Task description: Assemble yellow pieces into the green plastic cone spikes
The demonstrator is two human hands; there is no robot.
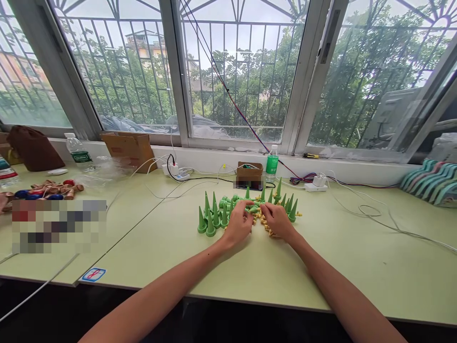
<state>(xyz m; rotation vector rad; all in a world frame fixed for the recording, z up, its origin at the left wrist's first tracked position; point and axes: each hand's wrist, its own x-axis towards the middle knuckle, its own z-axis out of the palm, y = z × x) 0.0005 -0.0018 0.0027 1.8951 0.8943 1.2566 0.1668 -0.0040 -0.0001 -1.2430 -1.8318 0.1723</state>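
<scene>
My left hand [240, 222] is closed on a green plastic piece [254, 209] held just above the table. Close to its right, my right hand [277, 220] makes a pinch at the end of that piece; what its fingertips hold is hidden. Left of my hands, several green cone-shaped plastic spikes [210, 226] with round ribbed bases stand upright. More spikes [278, 189] stand behind and to the right. Small yellow plastic parts [266, 227] lie in a loose heap below and between my hands. Green ribbed caps [224, 202] lie behind the left hand.
A small cardboard box [249, 174] and a green-labelled bottle [272, 161] stand behind the pile. White cables [371, 212] and power strips [316, 187] lie along the back. Wooden and coloured pieces [53, 190] lie at left, a stack of hangers [430, 183] at right.
</scene>
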